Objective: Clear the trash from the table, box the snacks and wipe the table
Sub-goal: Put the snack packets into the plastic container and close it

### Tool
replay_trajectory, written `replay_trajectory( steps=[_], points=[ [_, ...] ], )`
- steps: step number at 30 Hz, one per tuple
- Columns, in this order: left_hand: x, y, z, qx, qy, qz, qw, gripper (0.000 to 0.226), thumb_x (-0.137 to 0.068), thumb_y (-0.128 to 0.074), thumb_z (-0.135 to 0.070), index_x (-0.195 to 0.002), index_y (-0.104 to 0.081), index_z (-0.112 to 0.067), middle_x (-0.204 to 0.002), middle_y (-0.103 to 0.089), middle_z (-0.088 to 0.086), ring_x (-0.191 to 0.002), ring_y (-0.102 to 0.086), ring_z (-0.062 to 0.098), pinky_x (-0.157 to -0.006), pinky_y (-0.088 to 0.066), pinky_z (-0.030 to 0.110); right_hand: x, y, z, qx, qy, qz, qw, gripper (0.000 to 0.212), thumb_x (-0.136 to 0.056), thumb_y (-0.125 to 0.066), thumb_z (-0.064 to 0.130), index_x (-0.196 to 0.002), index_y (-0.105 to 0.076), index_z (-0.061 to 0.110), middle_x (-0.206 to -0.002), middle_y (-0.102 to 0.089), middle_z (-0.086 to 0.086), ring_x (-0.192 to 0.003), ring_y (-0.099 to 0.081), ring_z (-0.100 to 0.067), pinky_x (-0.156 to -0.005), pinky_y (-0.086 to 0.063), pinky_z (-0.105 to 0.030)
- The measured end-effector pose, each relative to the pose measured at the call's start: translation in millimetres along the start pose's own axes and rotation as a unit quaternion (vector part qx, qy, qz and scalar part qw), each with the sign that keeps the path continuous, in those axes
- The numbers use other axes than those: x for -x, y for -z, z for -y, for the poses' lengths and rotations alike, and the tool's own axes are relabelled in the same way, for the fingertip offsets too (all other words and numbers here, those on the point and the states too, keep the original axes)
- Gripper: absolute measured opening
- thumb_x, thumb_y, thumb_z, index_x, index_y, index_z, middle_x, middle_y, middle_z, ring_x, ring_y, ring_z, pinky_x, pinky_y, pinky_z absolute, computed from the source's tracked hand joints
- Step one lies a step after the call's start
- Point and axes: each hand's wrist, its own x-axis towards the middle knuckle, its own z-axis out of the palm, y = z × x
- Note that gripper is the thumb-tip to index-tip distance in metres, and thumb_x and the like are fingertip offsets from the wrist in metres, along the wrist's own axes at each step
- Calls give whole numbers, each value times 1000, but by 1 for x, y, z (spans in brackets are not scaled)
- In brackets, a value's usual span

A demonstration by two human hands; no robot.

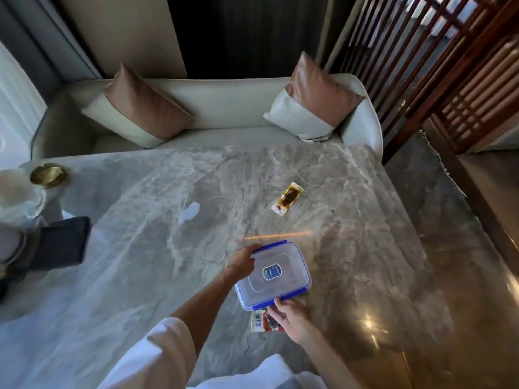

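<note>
A clear plastic box with a blue-clipped lid (273, 275) sits near the front of the grey marble table (140, 248). My left hand (242, 262) grips its far left corner, fingers curled over the rim. At the box's near edge my right hand (292, 318) has its fingers curled on the blue clip. A snack packet (259, 321) lies partly under that hand. Another snack packet with a dark filling (288, 198) lies alone further back. A small white scrap (190, 211) rests mid-table.
A brass ashtray (48, 175) stands at the table's far left, with a dark box-like object (63, 242) and pale items nearer the left edge. A cream sofa with two cushions (219, 108) runs behind the table. A wooden slat screen (421, 66) stands at the right.
</note>
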Motion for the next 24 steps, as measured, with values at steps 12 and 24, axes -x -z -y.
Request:
replay_trajectory(
  steps=[12,24],
  points=[
    [31,-22,22,373,264,-19,889,25,-93,-55,-29,-81,-41,-11,-78,-54,13,-61,-55,25,-61,-52,39,-40,-3,61,136,123,-20,983,32,-96,-53,18,-126,-59,7,-118,-67,-13,-106,-65,-32,-98,-49,-50],
    [29,-47,35,455,311,-189,813,26,-89,-54,-19,-100,-72,-3,-86,-72,15,-78,-65,23,-79,-56,39,-42,-24,56,238,167,-93,952,25,-96,-54,25,-102,-67,4,-92,-70,-14,-79,-62,-23,-69,-51,-31]
  ],
)
